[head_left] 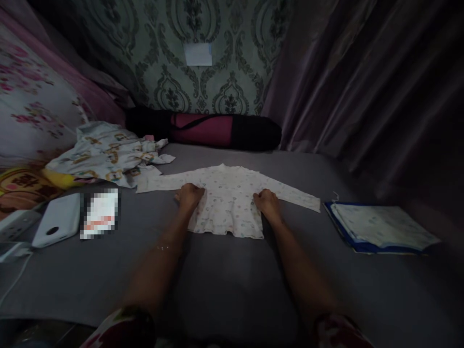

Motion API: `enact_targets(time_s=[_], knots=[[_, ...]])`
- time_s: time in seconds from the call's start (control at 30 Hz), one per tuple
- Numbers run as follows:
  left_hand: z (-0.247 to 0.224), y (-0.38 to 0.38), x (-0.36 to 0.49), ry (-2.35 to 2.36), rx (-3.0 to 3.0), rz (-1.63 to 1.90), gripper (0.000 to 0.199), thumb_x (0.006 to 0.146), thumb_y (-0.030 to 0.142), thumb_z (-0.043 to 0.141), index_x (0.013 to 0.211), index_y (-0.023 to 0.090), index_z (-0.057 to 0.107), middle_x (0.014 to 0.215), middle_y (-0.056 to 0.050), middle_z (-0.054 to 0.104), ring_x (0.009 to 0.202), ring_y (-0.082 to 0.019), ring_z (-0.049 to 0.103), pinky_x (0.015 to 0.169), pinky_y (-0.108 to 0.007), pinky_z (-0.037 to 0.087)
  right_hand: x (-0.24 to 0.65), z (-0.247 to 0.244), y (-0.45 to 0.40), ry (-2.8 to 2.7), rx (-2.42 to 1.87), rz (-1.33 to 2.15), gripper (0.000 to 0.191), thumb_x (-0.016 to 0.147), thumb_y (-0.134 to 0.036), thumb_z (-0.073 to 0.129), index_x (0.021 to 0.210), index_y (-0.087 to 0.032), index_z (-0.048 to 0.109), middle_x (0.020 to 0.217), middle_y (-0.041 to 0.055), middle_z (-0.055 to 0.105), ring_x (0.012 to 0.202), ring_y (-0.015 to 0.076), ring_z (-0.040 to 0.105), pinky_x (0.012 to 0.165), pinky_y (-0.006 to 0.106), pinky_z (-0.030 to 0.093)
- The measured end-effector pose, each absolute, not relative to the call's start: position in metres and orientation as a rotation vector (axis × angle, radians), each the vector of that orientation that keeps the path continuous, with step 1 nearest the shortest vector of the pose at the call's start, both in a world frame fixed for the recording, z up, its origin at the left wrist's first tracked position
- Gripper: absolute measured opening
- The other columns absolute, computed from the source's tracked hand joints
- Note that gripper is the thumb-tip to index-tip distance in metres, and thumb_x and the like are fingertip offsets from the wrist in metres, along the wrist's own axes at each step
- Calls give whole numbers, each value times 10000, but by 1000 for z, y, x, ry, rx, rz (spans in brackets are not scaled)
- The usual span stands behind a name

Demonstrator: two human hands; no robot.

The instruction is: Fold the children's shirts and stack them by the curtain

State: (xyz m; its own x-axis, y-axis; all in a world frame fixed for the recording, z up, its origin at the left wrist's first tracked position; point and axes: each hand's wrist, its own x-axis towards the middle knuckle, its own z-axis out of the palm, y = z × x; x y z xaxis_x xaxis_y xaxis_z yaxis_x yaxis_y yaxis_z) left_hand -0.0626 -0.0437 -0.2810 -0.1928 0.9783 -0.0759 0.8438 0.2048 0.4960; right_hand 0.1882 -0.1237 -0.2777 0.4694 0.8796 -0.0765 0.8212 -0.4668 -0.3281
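Left hand and right hand, fingers pinching opposite sides of the white shirt, body between them, sleeves beyond!

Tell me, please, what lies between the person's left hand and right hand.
The body of the white patterned shirt lies spread between the left hand and the right hand, as the head view shows.

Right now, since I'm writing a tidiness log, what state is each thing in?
Small white patterned long-sleeved shirt: spread out, sleeves outstretched.
Left hand: grip closed on the shirt's side.
Right hand: grip closed on its opposite side.
White printed cloth garment: crumpled, unfolded.
Pale patterned and blue fabric stack: folded, flat.
Long black-and-maroon fabric bag: lying lengthwise.
White rectangular plastic device: lying flat, power unclear.
Purple fabric curtain: hanging.
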Motion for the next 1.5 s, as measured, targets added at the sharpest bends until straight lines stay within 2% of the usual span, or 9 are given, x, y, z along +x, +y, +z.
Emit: enact_targets(time_s=[0.3,0.67,0.83,0.97,1.07,1.2,1.33,1.4,1.5], knots=[[-285,-39,-65,2080,1755,465,283,777,379,593,908,176,742,1010,-142,720,1080,-345,600,914,-432,414,188,-274,-126,-1487,-2463,328,327,914,-365,456,1026,-151,677,1085,158,694,1045,271,643,815,312,457],[-285,-44,-80,2211,2125,413,333,858,354,485,1018,174,716,1126,-171,643,1104,-342,544,906,-435,413,204,-282,-125,-1506,-2458,304,334,913,-389,477,994,-155,702,1045,144,711,1020,251,650,781,285,454],[-293,-41,-92,2102,2077,376,415,860,492,482,942,160,717,971,-157,699,992,-309,624,815,-353,454,202,-276,-134,-1557,-2404,359,380,941,-421,438,982,-150,702,1019,132,722,1001,234,658,749,261,446],[-292,-53,-104,1926,2029,317,372,845,479,500,774,173,699,754,-90,692,794,-244,654,643,-285,440,194,-274,-154,-1633,-2442,342,383,921,-435,474,1021,-134,689,1062,160,707,1006,258,654,756,280,450],[-288,-73,-110,1825,1996,246,340,842,457,510,762,168,669,705,-47,670,706,-192,627,565,-251,398,184,-273,-176,-1676,-2478,386,396,909,-459,467,982,-144,696,1047,170,705,980,284,658,750,311,455],[-287,-98,-111,1793,2064,220,309,830,455,540,787,175,663,733,-38,668,706,-179,609,574,-248,374,170,-268,-203,-1725,-2470,473,348,900,-424,455,925,-173,694,977,144,711,896,270,663,695,305,438],[-289,-112,-107,1769,2170,197,331,851,434,515,689,174,639,686,-44,642,737,-190,598,614,-255,362,164,-265,-218,-1738,-2413,495,317,909,-375,435,943,-160,666,942,128,699,845,235,651,651,281,394],[-289,-115,-106,1746,2174,242,321,856,408,509,674,166,614,675,-41,623,718,-181,580,610,-255,351,164,-266,-220,-1732,-2389,479,308,921,-367,431,957,-150,647,937,122,690,858,224,642,653,269,376],[-290,-118,-105,1732,2096,416,247,848,370,519,753,155,594,711,-29,605,686,-163,553,583,-251,337,166,-270,-221,-1688,-2335,487,283,922,-341,458,1044,-136,611,948,111,679,886,210,628,671,251,370]])
